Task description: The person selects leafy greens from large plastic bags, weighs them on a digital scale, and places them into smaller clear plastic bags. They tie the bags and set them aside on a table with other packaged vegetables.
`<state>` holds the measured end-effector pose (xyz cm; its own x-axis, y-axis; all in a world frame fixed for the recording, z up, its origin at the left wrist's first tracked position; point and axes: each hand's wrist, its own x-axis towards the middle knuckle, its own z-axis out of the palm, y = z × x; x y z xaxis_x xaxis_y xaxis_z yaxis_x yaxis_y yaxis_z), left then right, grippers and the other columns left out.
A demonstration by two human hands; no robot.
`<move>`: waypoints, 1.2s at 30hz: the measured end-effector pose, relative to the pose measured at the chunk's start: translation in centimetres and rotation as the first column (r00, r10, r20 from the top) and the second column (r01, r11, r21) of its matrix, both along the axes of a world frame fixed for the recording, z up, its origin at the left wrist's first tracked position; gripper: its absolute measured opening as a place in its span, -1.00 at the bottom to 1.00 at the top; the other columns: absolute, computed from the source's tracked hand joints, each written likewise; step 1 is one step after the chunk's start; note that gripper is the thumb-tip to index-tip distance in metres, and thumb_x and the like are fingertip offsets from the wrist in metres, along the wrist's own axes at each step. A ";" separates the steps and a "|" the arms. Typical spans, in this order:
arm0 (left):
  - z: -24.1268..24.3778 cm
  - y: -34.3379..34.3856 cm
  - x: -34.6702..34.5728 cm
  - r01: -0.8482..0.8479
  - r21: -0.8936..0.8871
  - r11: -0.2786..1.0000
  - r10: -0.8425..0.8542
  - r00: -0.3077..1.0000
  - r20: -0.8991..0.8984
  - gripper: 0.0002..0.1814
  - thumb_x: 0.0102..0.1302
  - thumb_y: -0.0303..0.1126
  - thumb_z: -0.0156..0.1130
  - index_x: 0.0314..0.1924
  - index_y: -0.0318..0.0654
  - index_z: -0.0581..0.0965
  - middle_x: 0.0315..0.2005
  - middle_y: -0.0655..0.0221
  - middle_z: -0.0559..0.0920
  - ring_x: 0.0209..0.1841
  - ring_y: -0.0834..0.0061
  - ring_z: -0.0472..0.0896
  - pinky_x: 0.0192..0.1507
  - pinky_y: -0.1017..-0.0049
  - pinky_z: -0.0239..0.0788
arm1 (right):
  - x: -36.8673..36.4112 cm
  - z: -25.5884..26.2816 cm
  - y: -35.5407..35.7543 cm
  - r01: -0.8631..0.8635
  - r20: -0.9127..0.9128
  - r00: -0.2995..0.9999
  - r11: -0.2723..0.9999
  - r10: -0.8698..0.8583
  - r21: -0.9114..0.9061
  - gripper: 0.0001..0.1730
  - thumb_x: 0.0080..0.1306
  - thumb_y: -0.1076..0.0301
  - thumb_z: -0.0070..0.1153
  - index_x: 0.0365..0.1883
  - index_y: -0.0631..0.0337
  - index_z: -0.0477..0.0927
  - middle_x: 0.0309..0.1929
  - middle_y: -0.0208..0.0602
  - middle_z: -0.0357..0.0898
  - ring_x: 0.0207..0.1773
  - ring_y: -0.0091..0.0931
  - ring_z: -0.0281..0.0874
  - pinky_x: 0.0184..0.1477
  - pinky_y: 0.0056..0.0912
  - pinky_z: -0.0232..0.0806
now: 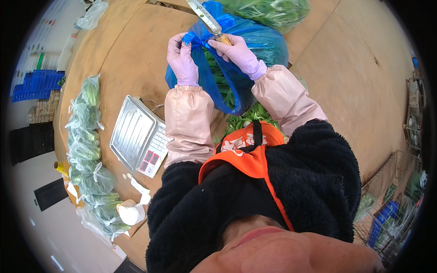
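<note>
A large blue plastic bag [266,44] full of leafy greens lies on the wooden table before me. Its knotted top is between my gloved hands, and green leaves [220,76] show through a long gap below the knot. Pinched in the fingers of my left hand [182,59] is a blue end of the bag. My right hand [237,53] grips the wooden handle of a knife [206,18], its wet, leaf-flecked blade pointing up and away from me. The thumb of that hand is at the knot; whether it also pinches the plastic is unclear.
Left of me stands a digital scale [138,136] with a metal pan. Beyond it runs a row of tied clear bags of greens [90,146], near a paper roll [131,213]. Loose greens [252,116] lie against my orange apron. A clear bag of greens [269,12] sits behind the blue one.
</note>
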<state>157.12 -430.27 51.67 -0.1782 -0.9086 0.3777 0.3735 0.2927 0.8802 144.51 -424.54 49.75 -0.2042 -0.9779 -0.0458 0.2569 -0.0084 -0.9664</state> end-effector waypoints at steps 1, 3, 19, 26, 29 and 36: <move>0.4 0.0 -0.1 -0.025 -0.020 0.999 0.025 1.000 -0.019 -0.93 0.19 -0.55 0.05 -0.30 -0.32 0.45 -0.42 0.44 0.51 -0.38 0.71 0.42 -0.27 0.71 0.28 | 0.1 -0.1 0.1 -0.002 0.019 1.000 1.000 0.003 -0.024 -0.73 0.09 0.18 0.17 -0.40 0.18 0.50 -0.63 -0.59 0.33 -0.65 -0.78 0.15 -0.61 -0.75 0.06; 1.5 -0.2 -0.2 -0.055 -0.024 0.998 0.053 0.995 -0.082 -0.93 0.19 -0.55 0.05 -0.31 -0.33 0.45 -0.43 0.43 0.52 -0.40 0.69 0.43 -0.30 0.69 0.30 | 0.1 -0.5 -0.1 -0.006 0.043 0.999 0.997 0.009 -0.072 -0.76 0.11 0.22 0.15 -0.34 0.18 0.52 -0.62 -0.59 0.36 -0.64 -0.80 0.16 -0.60 -0.77 0.05; 4.5 -1.6 0.7 0.120 -0.109 0.987 -0.116 0.992 0.044 -0.69 0.08 -0.57 0.15 -0.12 -0.35 0.42 -0.32 0.29 0.55 -0.27 0.53 0.50 -0.20 0.60 0.33 | -1.9 -1.7 -0.8 0.298 0.011 0.954 0.943 -0.300 -0.150 -0.83 0.07 0.41 0.18 -0.38 0.26 0.51 -0.53 -0.54 0.43 -0.49 -0.75 0.30 -0.43 -0.71 0.20; -4.6 -0.6 -0.9 -0.104 -0.317 0.943 0.322 0.533 0.782 -0.57 -0.08 -0.37 0.28 -0.13 -0.25 0.49 -0.32 0.17 0.55 -0.21 0.26 0.51 -0.07 0.49 0.28 | -2.8 -0.3 -0.3 0.352 -0.015 0.931 0.909 -0.364 -0.223 -0.85 0.06 0.45 0.15 -0.37 0.23 0.52 -0.56 -0.54 0.42 -0.54 -0.72 0.29 -0.48 -0.72 0.18; -6.1 -3.7 3.3 -0.250 -0.270 0.930 0.368 0.654 0.660 -0.74 -0.13 -0.45 0.22 -0.33 -0.27 0.57 -0.39 0.21 0.55 -0.26 0.33 0.51 -0.11 0.48 0.30 | -6.3 0.2 0.7 0.579 0.003 0.799 0.768 -0.602 -0.274 -0.90 0.06 0.45 0.14 -0.43 0.23 0.51 -0.58 -0.52 0.42 -0.57 -0.72 0.27 -0.53 -0.71 0.16; -5.4 -1.6 9.9 -0.518 -0.452 0.726 0.660 0.341 0.669 -0.55 -0.23 -0.61 -0.02 -0.21 -0.20 0.51 -0.17 0.29 0.48 -0.14 0.34 0.47 -0.07 0.42 0.26 | -14.5 -3.0 5.9 0.720 0.020 0.693 0.692 -0.720 -0.044 -0.81 0.06 0.43 0.14 -0.34 0.26 0.47 -0.62 -0.44 0.44 -0.71 -0.71 0.22 -0.68 -0.70 0.09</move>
